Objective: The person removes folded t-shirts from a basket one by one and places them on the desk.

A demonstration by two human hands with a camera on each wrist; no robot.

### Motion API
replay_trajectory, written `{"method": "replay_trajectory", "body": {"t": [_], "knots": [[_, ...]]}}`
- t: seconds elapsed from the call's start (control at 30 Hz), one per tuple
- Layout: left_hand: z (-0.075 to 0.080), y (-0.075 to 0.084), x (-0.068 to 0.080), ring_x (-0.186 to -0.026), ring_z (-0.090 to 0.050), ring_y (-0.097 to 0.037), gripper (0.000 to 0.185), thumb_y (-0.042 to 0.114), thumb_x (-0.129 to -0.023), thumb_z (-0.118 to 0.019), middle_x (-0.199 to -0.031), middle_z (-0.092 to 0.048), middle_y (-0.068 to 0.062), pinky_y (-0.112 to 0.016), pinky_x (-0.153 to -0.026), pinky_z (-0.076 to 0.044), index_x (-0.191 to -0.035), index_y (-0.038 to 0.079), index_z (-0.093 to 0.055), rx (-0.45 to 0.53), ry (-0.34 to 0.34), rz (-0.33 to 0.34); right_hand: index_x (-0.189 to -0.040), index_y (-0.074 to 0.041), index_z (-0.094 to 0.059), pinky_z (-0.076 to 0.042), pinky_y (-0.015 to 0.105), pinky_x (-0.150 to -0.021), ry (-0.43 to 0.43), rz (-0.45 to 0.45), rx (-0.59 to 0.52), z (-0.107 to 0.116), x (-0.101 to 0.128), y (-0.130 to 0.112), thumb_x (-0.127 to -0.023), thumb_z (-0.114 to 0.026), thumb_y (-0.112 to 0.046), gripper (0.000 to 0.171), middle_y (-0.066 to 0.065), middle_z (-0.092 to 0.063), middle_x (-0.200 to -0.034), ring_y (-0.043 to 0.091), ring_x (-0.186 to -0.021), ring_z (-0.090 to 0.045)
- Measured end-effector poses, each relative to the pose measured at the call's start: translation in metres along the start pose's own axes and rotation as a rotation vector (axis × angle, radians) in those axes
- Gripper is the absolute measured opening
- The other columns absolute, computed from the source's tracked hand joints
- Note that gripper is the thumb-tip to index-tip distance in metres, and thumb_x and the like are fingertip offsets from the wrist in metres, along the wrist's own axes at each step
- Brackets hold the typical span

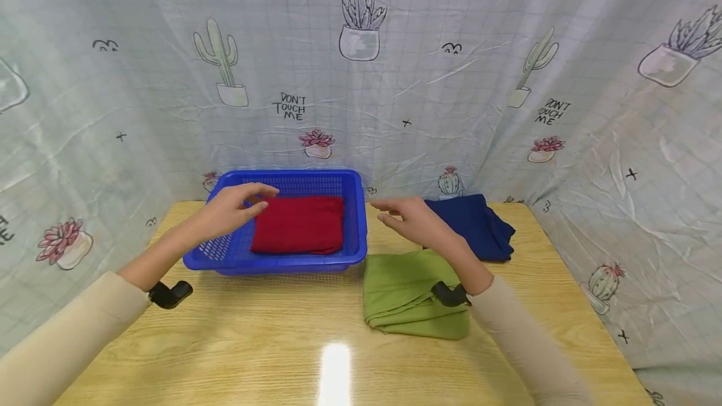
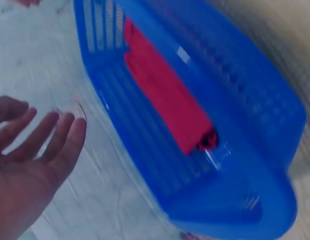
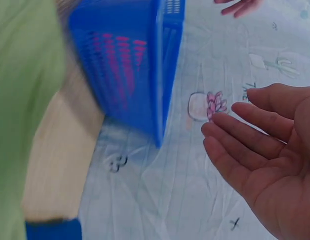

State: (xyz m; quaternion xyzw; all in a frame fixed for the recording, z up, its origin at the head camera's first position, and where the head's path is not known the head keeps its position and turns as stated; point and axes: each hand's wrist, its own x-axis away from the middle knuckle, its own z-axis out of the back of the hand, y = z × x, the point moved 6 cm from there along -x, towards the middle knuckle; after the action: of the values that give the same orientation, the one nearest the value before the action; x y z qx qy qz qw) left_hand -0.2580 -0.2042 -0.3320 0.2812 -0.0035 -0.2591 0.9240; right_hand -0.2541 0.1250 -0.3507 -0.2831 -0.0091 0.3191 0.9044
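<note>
A folded red cloth [image 1: 299, 224] lies inside a blue plastic basket [image 1: 363, 218] at the back left of the table. My left hand [image 1: 234, 208] is over the basket's left part, fingers loosely bent and holding nothing; the left wrist view shows the same hand [image 2: 40, 160] with its fingers spread. Between the basket and a dark blue cloth [image 1: 476, 224], my right hand [image 1: 414, 218] hovers with nothing in it. In the right wrist view this hand [image 3: 264, 145] has relaxed fingers. Below it on the table rests a folded green cloth [image 1: 406, 293], partly covered by the right forearm.
The light wooden table [image 1: 254, 343] carries the basket and the cloths. A pale curtain [image 1: 406, 93] with cactus drawings hangs behind it and along both sides. Black bands with small cameras [image 1: 169, 294] sit on both wrists.
</note>
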Motion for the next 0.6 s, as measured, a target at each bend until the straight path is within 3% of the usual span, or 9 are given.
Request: {"method": "replay_trajectory", "body": {"t": [0.17,0.3,0.6], "knots": [[0.008,-0.022,-0.016,-0.109,-0.067,-0.034,0.034,0.008,-0.105,-0.056,-0.133,-0.064,-0.019,-0.05,-0.087,-0.055,-0.137,0.003,-0.061,-0.009,-0.067,0.015,-0.144,-0.006,-0.058,-0.053,0.042,-0.099,-0.033,-0.003,-0.058,-0.003,-0.026,-0.013,-0.107,-0.054,-0.017,0.039,0.011,-0.063,-0.139,0.028,-0.122,-0.063],[0.011,-0.041,-0.025,-0.103,-0.067,-0.033,0.034,0.01,-0.106,-0.054,-0.132,-0.063,-0.022,-0.045,-0.082,-0.057,-0.138,0.0,-0.059,0.043,-0.126,0.059,-0.146,-0.009,-0.057,-0.051,0.04,-0.101,-0.051,-0.028,-0.099,-0.005,-0.048,-0.019,-0.108,-0.052,-0.022,0.041,0.007,-0.062,-0.141,0.024,-0.126,-0.061],[0.005,-0.079,-0.041,-0.129,-0.051,-0.05,0.045,0.012,-0.107,-0.052,-0.143,-0.048,-0.034,-0.053,-0.094,-0.054,-0.147,-0.006,-0.044,0.244,-0.256,0.184,-0.144,-0.009,-0.059,-0.048,0.036,-0.105,-0.06,-0.063,-0.144,-0.013,-0.095,-0.018,-0.107,-0.053,-0.024,0.04,0.007,-0.063,-0.14,0.022,-0.128,-0.059]]}}
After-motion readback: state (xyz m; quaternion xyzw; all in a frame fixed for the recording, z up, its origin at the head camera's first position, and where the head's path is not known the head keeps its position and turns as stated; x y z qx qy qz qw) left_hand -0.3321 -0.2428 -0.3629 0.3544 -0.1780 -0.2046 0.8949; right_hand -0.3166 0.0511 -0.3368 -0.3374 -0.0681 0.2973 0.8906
